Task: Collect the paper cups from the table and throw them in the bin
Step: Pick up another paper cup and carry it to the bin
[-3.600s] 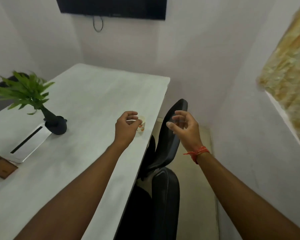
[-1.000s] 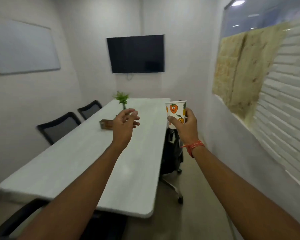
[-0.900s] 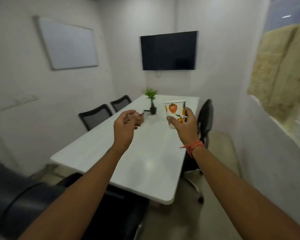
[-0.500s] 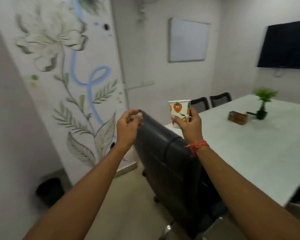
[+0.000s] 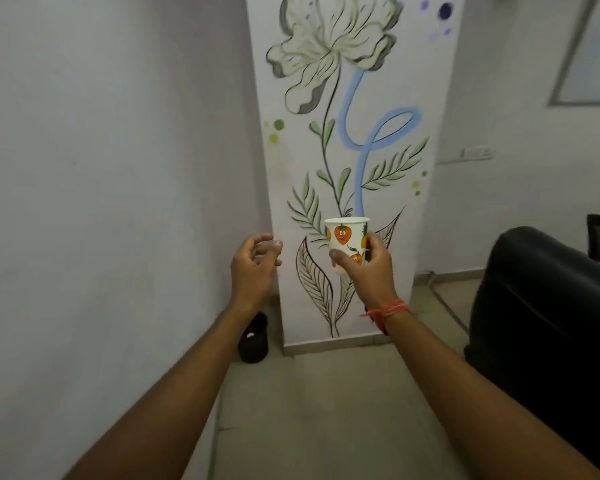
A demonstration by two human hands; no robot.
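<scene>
The right hand (image 5: 369, 268) held 1 paper cup (image 5: 346, 242) upright, thumb and fingers wrapped around its lower half, mouth up. The cup was white with orange cartoon fruit printed on its side, and it was raised in mid-air in front of a painted flower mural (image 5: 343, 133) on a white wall panel. A red thread band (image 5: 388, 311) circled the right wrist.

The left hand (image 5: 253, 268) was empty, its fingers loosely curled and apart, gripping nothing, raised just beside the cup but not touching it.

Low in the corner, where the plain wall met the mural panel, a small black bin (image 5: 253, 341) stood on the tiled floor (image 5: 309, 410), partly hidden behind the left forearm. Something pale showed at its mouth, too small to identify. The cup was well above the bin and to its right.

A black chair back (image 5: 548, 306) filled the right edge of the view, and the corner of a framed whiteboard (image 5: 593, 53) showed at the upper right.
</scene>
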